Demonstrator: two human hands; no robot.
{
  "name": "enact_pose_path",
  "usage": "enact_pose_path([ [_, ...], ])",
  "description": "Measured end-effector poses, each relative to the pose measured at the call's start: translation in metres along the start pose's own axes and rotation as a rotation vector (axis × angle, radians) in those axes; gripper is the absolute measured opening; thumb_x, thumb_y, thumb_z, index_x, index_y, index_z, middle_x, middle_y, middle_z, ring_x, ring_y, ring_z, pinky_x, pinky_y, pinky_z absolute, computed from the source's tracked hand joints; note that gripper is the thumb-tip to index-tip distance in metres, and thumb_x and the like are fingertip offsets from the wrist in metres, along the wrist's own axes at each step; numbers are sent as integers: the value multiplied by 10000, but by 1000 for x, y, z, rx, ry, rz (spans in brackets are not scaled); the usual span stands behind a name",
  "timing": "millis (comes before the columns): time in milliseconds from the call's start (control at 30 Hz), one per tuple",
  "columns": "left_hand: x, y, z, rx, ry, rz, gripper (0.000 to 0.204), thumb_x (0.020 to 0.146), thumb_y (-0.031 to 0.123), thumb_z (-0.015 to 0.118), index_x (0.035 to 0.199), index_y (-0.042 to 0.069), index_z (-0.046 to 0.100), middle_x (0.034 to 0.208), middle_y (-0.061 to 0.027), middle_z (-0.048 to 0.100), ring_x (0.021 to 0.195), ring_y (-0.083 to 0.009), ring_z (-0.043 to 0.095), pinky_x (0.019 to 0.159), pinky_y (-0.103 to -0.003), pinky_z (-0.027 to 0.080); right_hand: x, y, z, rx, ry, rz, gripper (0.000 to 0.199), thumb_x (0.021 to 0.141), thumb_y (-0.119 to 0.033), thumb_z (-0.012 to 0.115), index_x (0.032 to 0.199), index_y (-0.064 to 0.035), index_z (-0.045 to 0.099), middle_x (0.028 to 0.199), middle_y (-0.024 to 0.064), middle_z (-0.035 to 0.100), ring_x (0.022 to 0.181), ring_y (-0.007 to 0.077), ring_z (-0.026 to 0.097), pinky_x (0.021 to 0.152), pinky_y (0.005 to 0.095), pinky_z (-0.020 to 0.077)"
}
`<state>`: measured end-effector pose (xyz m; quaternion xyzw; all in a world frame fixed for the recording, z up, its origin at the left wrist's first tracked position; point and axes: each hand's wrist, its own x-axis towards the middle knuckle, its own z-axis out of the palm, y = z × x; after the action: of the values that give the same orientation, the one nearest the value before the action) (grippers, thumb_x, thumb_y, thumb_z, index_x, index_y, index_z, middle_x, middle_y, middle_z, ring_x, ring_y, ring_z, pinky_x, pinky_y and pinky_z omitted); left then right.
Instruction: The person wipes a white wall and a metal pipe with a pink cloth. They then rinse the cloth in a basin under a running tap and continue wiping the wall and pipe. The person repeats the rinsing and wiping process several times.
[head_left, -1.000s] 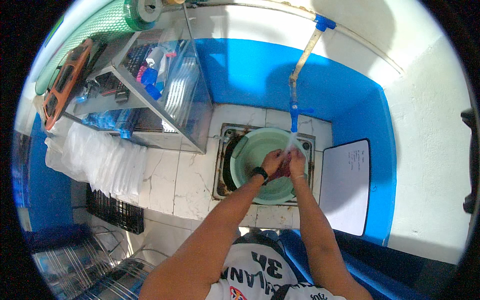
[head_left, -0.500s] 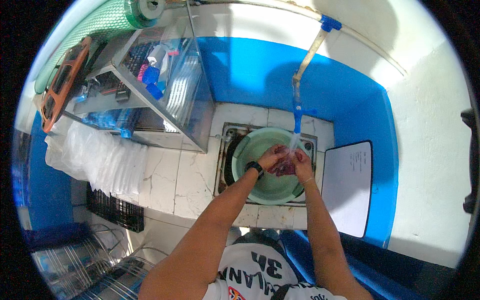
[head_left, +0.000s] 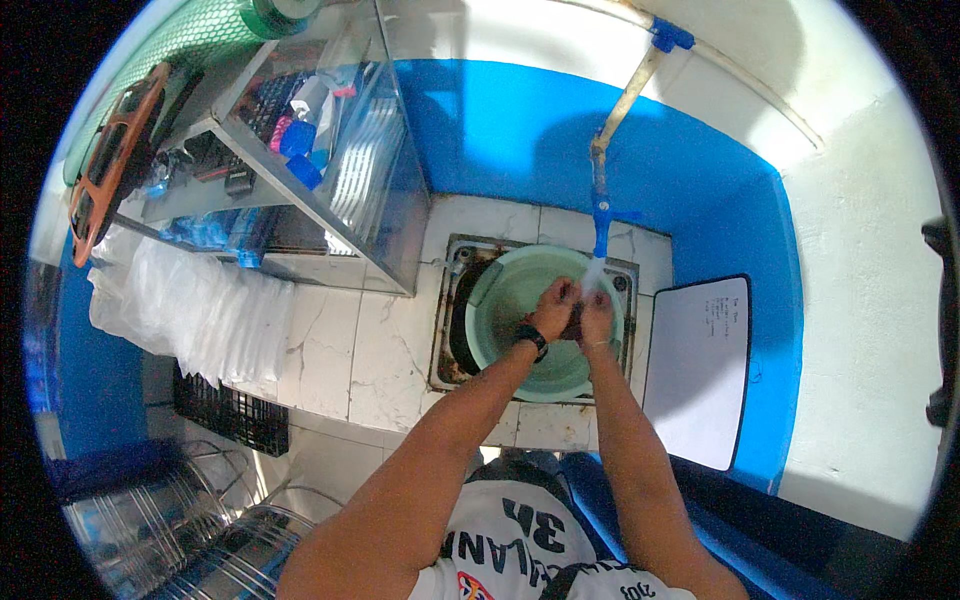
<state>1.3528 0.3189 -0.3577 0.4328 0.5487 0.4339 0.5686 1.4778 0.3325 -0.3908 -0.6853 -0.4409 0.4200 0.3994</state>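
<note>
Under a running blue tap (head_left: pixel 602 228), both my hands are close together inside a pale green basin (head_left: pixel 478 345). A dark red, limp, wet piece of cloth (head_left: pixel 573 325) is bunched between them, mostly hidden by my fingers. My left hand (head_left: pixel 553 309), with a black watch on its wrist, grips the cloth from the left. On its right side, my right hand (head_left: pixel 596 317) is closed on it too. The stream of water (head_left: pixel 593 274) falls onto my fingers. Some water stands in the basin, which sits on a rusty square metal frame (head_left: pixel 441 345).
A glass-sided metal cabinet (head_left: pixel 400 235) stands on the tiled counter (head_left: pixel 320 345) to the left. Stacked white plastic bags (head_left: pixel 200 310) lie before it. A whiteboard (head_left: pixel 698 385) leans at the right by the blue wall (head_left: pixel 500 150). Wire-backed chairs (head_left: pixel 170 530) are at the lower left.
My hands have drawn together, the left moving right and slightly up. The red cloth, spread out before, is now bunched between them. The water keeps running.
</note>
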Motion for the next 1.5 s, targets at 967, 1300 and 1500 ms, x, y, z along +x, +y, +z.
enact_pose_path([
  [967,-7,-15,-34,-538,-317,-221,444,1040,475,597,1277,104,649,947,-11,705,732,-155,649,631,-310,565,4,-31,-28,218,-278,109,578,1004,-498,652,1330,-24,587,1117,67,703,1010,201,667,836,353,552],
  [1300,16,-56,-48,-308,-423,-242,411,1036,478,601,1300,167,649,980,3,717,678,-90,610,538,-268,482,-20,-28,-38,54,-453,148,490,895,-347,815,1250,-69,622,932,64,692,713,152,672,539,311,540],
  [1500,6,-61,-62,-491,-358,-410,459,1034,471,592,1396,189,604,1285,-1,678,1016,-166,687,811,-338,566,-2,-30,-44,307,-306,192,340,915,-240,783,1172,-66,643,812,83,676,497,215,591,438,366,467],
])
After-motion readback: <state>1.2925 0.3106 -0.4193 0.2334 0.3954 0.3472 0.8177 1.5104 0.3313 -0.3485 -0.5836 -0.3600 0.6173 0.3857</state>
